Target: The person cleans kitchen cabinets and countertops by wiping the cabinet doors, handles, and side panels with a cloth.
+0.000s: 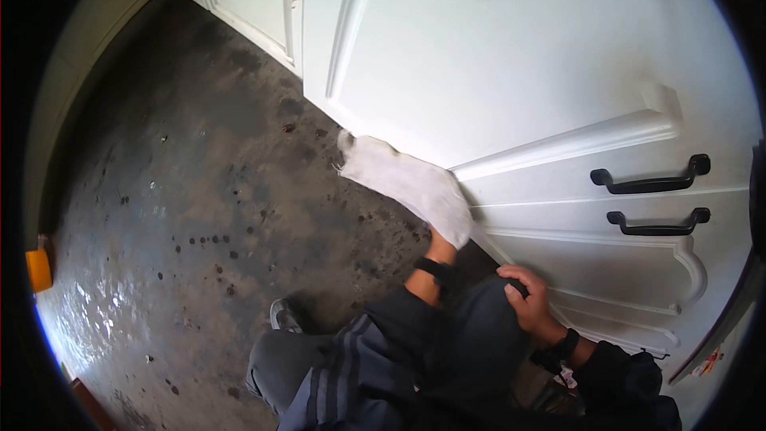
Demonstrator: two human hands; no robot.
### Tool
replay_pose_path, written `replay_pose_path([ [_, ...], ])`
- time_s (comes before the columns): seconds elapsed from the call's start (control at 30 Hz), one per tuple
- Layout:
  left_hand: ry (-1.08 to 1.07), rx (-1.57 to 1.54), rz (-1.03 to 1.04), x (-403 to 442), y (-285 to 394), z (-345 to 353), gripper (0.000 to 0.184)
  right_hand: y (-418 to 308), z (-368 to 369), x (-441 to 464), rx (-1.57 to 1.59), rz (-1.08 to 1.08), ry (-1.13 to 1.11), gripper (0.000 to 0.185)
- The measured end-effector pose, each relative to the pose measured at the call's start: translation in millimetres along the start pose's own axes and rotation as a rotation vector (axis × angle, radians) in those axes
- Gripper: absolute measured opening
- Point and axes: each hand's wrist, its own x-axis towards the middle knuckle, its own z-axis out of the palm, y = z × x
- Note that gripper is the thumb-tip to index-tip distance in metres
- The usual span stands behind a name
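A white cloth lies stretched along the lower edge of a white cabinet door, touching it. My left hand is at the cloth's near end; its fingers are hidden under the fabric, and only the wrist with a black band shows. My right hand rests on my bent knee, fingers spread over the dark trouser fabric with the thumb apart. It wears a black band at the wrist too.
Dark, stained floor with wet, shiny patches spreads to the left. Two black handles stick out from the cabinet on the right. A yellow-orange object stands at the far left edge. My shoe is on the floor below.
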Motion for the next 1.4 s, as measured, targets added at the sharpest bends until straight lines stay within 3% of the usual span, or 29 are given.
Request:
replay_pose_path([
  [0.13,-0.061,-0.003,-0.018,-25,1,-1,0.041,-4,1,10,-0.046,-0.074,-0.051,0.024],
  [0.33,0.043,-0.031,-0.010,80,-10,-51,0.041,7,-7,-4,-0.024,-0.041,0.003,0.024],
  [0.6,-0.083,-0.054,-0.050,-6,-4,-9,0.042,-6,4,18,-0.042,-0.084,-0.066,0.024],
  [0.77,-0.074,-0.101,-0.077,39,-8,-29,0.042,7,-1,6,-0.048,-0.078,-0.050,0.024],
  [1.23,-0.212,-0.153,-0.084,2,7,5,0.044,13,-10,2,-0.030,-0.109,-0.036,0.025],
  [1.4,-0.279,-0.219,-0.082,49,24,12,0.044,13,-8,6,0.002,-0.118,-0.034,0.026],
])
